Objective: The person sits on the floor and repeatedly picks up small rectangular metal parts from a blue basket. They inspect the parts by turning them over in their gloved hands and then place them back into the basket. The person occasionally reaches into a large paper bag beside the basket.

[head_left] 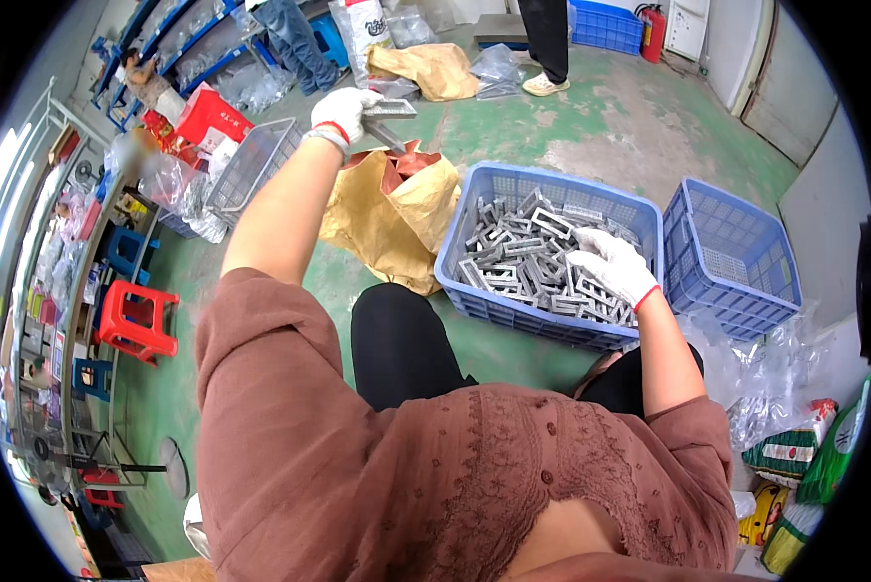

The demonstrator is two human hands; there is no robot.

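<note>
In a white glove with a red cuff, my left hand (pixel 343 113) is raised at the upper left, closed around grey rectangular frame pieces (pixel 391 109). Just below them stands a tan paper sack (pixel 382 228) with its mouth open and a reddish lining showing. My right hand (pixel 615 265), gloved the same way, reaches into a blue plastic crate (pixel 552 177). Its fingers are stretched a little apart over a heap of grey rectangular frames (pixel 518 254). The fingertips touch or nearly touch the heap, and I see nothing held in them.
Another blue crate (pixel 736 209) stands right of the full one, with clear plastic bags (pixel 770 378) nearer me. A grey wire basket (pixel 253 173) and a red stool (pixel 139 320) are at left. Several people are farther back, one beside a flattened paper sack (pixel 426 70).
</note>
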